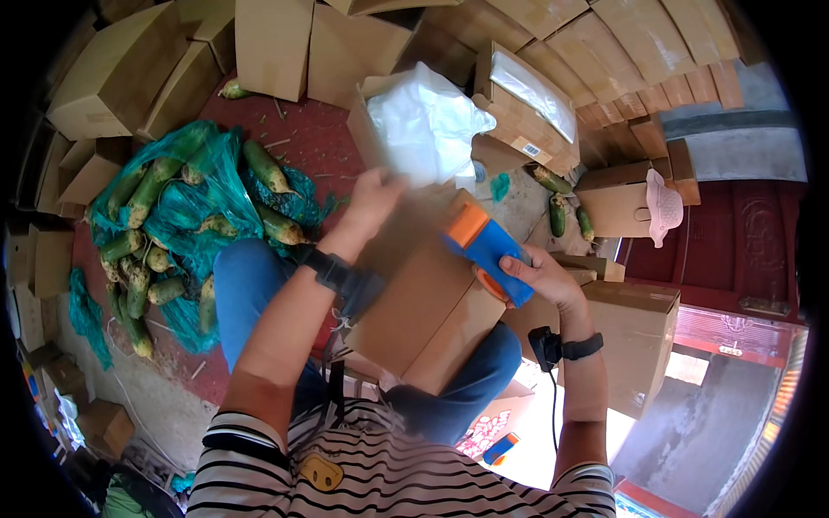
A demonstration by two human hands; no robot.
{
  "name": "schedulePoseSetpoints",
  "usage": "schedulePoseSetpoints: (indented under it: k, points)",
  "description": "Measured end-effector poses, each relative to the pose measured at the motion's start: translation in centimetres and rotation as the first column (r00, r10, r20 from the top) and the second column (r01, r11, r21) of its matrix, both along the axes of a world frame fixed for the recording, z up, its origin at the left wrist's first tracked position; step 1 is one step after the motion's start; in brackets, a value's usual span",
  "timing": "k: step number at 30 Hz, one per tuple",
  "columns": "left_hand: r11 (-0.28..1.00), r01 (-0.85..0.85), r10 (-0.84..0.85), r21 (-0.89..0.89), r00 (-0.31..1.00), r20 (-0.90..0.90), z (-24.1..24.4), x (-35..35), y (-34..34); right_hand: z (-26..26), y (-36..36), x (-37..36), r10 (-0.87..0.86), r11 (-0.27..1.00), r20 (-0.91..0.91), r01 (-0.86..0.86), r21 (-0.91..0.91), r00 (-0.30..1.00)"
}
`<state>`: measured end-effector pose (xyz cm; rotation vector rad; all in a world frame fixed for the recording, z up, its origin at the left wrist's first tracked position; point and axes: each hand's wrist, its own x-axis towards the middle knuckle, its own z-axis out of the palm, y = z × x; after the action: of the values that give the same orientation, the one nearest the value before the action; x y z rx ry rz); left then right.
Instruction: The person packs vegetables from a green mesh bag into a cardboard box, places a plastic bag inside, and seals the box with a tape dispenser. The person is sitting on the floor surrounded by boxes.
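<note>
A cardboard box [427,304] rests across my lap, between my knees. Over its right side my right hand [550,278] grips a blue and orange tape dispenser [495,249], thumb on the blue body. My left hand [375,197] is at the box's far left edge, fingers bent together; whether they hold tape or a flap cannot be told, as that spot is blurred. Just beyond it, an open carton [363,129] holds white plastic bags [421,123]. Green radishes [152,184] lie at the left, partly under teal plastic film [194,220].
Cardboard boxes [129,71] stand at the upper left, and more are stacked [602,52] at the upper right. A carton bearing a clear plastic packet [534,90] stands ahead. A pink hat [664,207] hangs on a box at right. Another dispenser [499,448] lies near my right hip.
</note>
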<state>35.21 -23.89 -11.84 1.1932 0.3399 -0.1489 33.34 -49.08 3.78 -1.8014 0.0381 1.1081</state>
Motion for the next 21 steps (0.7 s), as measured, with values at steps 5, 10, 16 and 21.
schedulePoseSetpoints:
  k: [5, 10, 16, 21]
  points:
    - [0.907, -0.068, 0.033, 0.416, 0.995, 0.092, -4.0, -0.2, 0.1, 0.5, 1.8, 0.5, 0.018, 0.998, 0.001, -0.018, -0.055, 1.000]
    - [0.834, -0.045, -0.083, 0.550, 0.975, 0.205, -6.9, -0.7, -1.3, 0.7, 3.3, 1.3, 0.039, 0.988, 0.000, -0.038, -0.150, 0.999]
    - [0.870, 0.093, -0.261, 0.484, 0.920, 0.292, -10.7, -1.6, -2.8, 0.8, 4.6, 1.9, 0.075, 0.977, 0.009, -0.071, -0.200, 0.997]
    - [0.766, 0.168, -0.379, 0.620, 0.898, 0.224, -8.5, -2.4, -3.7, 0.9, 4.3, 1.8, 0.032, 0.968, -0.026, -0.038, -0.248, 0.999]
